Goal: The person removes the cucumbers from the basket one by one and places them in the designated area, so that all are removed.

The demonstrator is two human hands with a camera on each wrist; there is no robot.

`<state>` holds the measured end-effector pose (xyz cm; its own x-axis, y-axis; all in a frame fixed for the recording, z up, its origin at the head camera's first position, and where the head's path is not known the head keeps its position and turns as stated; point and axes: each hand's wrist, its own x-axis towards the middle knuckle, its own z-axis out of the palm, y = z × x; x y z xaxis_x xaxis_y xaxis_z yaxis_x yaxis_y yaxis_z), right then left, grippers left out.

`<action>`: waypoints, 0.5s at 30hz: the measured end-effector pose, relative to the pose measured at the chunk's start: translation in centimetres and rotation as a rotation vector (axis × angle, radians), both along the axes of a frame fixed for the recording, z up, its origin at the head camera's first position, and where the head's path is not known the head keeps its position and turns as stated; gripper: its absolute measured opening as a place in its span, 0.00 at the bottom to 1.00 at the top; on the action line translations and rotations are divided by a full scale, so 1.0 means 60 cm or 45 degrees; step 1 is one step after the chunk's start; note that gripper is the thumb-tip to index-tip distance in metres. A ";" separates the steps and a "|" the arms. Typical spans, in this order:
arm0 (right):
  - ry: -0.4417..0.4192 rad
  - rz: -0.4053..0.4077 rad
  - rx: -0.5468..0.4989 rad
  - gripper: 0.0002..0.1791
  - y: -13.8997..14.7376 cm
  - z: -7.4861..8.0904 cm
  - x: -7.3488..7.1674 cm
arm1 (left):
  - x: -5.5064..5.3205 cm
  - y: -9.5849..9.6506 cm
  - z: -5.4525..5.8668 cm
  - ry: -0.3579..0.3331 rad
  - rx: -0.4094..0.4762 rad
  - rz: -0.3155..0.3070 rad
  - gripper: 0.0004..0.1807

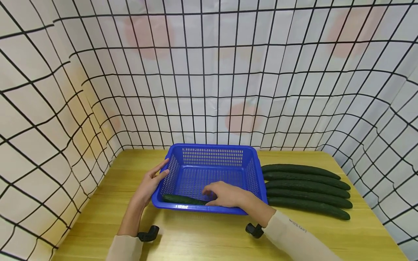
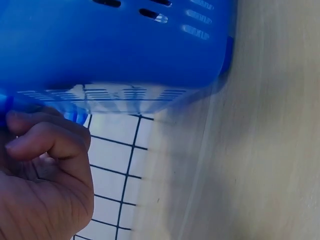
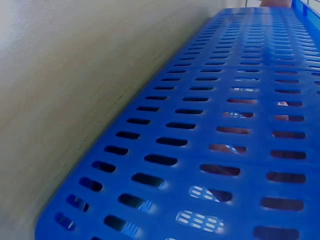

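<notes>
A blue plastic basket (image 1: 212,169) with slotted walls stands on the table. My left hand (image 1: 148,186) grips its left rim, with fingertips over the edge; in the left wrist view the fingers (image 2: 55,142) curl beside the blue wall. Inside, a dark green cucumber (image 1: 181,199) lies along the near wall. My right hand (image 1: 226,195) reaches over the near right part of the basket, fingers bent and parted from the thumb, above the cucumber's right part, which is hidden. In the right wrist view the basket's slotted outer wall (image 3: 240,130) hides most of that hand.
Several cucumbers (image 1: 307,186) lie side by side on the wooden table (image 1: 196,239), close to the basket's right wall. A black wire grid (image 1: 218,74) with white sheeting behind it encloses the back and sides.
</notes>
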<state>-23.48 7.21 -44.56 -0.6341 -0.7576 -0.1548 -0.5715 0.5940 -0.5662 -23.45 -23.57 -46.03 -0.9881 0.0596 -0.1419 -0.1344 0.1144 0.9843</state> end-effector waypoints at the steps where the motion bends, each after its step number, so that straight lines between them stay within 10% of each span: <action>1: -0.015 0.002 0.006 0.22 0.000 0.000 0.000 | 0.000 -0.001 0.000 0.004 -0.009 -0.007 0.30; 15: -0.023 0.064 0.121 0.16 -0.002 -0.001 -0.002 | -0.001 0.000 -0.004 0.036 -0.029 0.003 0.31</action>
<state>-23.59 7.10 -44.65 -0.5922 -0.7695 -0.2389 -0.5918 0.6166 -0.5192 -23.51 -23.55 -46.29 -0.9919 0.0546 -0.1150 -0.1067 0.1367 0.9848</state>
